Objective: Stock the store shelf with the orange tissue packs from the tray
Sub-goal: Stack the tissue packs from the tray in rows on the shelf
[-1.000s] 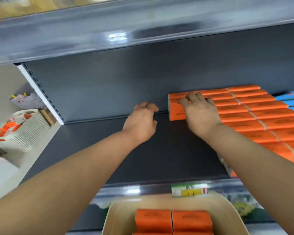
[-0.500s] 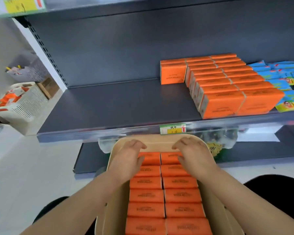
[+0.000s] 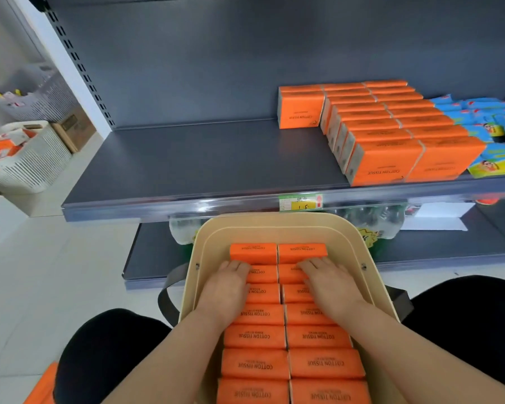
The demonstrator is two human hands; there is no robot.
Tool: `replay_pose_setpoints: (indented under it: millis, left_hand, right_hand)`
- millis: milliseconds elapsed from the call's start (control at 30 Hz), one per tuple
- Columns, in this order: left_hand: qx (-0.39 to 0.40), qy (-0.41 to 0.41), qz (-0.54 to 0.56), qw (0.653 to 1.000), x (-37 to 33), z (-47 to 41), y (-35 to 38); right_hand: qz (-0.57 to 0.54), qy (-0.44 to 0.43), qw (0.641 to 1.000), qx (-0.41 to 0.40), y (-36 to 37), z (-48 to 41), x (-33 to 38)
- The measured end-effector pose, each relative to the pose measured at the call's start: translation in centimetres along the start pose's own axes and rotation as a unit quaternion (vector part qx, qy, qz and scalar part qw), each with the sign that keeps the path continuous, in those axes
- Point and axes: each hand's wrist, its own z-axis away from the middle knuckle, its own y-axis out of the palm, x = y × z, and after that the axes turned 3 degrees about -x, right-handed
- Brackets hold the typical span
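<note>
Both hands have left the dark grey metal shelf point(image 3: 187, 158) and are now down in the beige plastic tray point(image 3: 274, 221). One second ago they were pushing a pack into the rows up there, so that placement is finished and the next pick begins.

Your left hand point(image 3: 225, 287) and right hand point(image 3: 331, 284) each rest on the second row of orange tissue packs point(image 3: 254, 336). The fingers point(image 3: 241, 266) are slightly bent, with their tips at the seam behind the first row. Whether they already pinch a pack, I cannot tell.

The packs are soft rectangular blocks in glossy film, which I judge will give a little under pressure. The stocked packs point(image 3: 385, 158) stand tight at the right of the shelf.
</note>
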Motion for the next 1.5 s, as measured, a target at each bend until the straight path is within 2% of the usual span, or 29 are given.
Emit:
replay_pose_setpoints:
  millis: [300, 433, 500, 700, 767, 900, 1267, 1500]
  left_hand:
    - [-0.02, -0.014, 0.019, 1.0, 0.3, 0.0, 0.2]
    - [-0.031, -0.009, 0.021, 0.999, 0.4, -0.2, 0.3]
    - [-0.038, -0.007, 0.02, 0.999, 0.4, -0.3, 0.3]
    - [-0.046, -0.002, 0.012, 0.999, 0.3, -0.5, 0.4]
    - [-0.041, -0.015, 0.02, 0.999, 0.2, -0.4, 0.4]
    - [-0.016, -0.047, 0.045, 0.998, 0.1, -0.3, 0.3]
    - [0.044, -0.065, -0.037, 0.996, -1.1, -2.4, 0.1]
    - [0.075, -0.085, -0.084, 0.99, -2.1, -3.0, 0.4]
  right_hand:
    - [0.074, 0.023, 0.996, 0.041, 0.3, -1.5, 0.7]
    - [0.06, 0.028, 0.997, 0.033, -0.2, -1.4, 0.5]
    - [0.053, 0.02, 0.998, 0.002, -1.2, -0.9, 0.3]
    - [0.081, -0.057, 0.979, -0.177, -4.2, 1.7, -0.6]
    - [0.072, -0.086, 0.974, -0.195, -4.0, 2.6, -1.0]
    - [0.049, -0.093, 0.976, -0.189, -2.7, 3.9, -0.9]
    - [0.001, -0.073, 0.976, -0.206, -1.6, 3.8, -0.9]
    - [-0.056, -0.058, 0.979, -0.189, -1.6, 4.2, -1.3]
